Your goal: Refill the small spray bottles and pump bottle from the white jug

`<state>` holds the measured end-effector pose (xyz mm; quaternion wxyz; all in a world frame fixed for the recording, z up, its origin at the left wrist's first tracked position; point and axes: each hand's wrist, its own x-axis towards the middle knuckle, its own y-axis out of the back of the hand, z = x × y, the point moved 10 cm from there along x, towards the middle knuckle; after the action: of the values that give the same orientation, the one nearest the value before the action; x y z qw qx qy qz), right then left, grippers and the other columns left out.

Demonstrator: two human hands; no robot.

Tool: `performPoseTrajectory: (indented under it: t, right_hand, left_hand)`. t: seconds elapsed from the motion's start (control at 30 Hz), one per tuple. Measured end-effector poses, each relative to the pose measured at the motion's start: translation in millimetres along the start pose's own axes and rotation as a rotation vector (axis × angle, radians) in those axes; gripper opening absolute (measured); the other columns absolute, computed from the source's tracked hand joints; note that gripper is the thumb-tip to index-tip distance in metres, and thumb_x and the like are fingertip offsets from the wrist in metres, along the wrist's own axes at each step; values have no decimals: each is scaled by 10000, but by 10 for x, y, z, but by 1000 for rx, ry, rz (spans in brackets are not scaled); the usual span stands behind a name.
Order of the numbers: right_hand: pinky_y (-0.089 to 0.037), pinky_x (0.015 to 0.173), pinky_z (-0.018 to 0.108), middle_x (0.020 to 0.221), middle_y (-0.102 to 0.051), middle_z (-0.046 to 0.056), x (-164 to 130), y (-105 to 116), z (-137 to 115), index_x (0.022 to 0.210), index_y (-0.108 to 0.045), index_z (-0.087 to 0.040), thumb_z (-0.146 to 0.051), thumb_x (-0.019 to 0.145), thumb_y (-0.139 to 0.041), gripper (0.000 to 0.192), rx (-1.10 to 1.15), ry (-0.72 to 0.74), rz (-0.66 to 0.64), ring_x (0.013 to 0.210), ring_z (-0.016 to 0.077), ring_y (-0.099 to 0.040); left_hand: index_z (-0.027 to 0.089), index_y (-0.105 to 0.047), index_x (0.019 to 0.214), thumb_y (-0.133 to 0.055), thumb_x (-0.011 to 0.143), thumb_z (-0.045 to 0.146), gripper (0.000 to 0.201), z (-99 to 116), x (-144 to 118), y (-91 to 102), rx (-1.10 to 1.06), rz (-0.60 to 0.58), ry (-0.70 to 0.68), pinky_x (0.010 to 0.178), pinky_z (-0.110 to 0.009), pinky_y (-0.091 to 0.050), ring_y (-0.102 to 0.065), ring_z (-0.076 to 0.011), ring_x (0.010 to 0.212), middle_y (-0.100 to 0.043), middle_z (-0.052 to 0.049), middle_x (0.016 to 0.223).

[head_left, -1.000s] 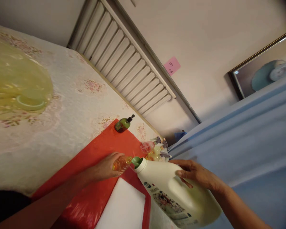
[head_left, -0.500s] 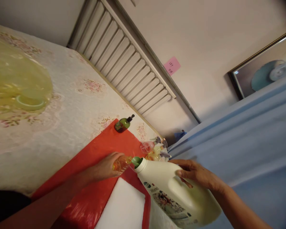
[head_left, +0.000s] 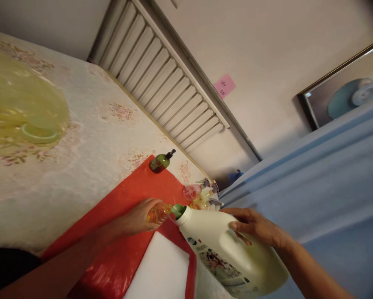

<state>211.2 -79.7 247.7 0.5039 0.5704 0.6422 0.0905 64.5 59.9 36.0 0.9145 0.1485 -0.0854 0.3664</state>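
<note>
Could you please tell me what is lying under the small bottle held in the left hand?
A red plastic sheet lies under the small bottle, over the floral tablecloth. The left hand covers the bottle's lower part.

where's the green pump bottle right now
In the head view the green pump bottle stands at the far corner of the red sheet, beyond the left hand, apart from the spray bottles.

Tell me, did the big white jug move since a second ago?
No. The big white jug keeps its green spout at the same spot beside the small orange bottle, just as far from the green pump bottle on the red sheet.
</note>
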Motion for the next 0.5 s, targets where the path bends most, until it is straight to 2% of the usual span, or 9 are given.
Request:
performPoseTrajectory:
  t: [0.4, 0.5]
  right_hand:
    - [-340, 446, 216, 727, -585, 0, 2, 3, -2, 1232, -634, -190, -543, 842, -635, 526, -9, -5, 8, 475, 72, -414]
    - [-334, 445, 214, 718, -581, -3, -2, -1, -14, 1218, -642, -190, -548, 833, -641, 526, -5, -11, 11, 471, 68, -406]
  left_hand:
    - [273, -549, 1261, -701, 696, 382, 595, -20, -2, 14, -16, -1, 21, 1017, -361, -449, -558, -312, 1202, -610, -68, 1307]
    - [245, -563, 1254, -698, 695, 393, 594, 1, 0, 25, -5, 2, 21, 1002, -358, -463, -570, -318, 1185, -619, -75, 1290]
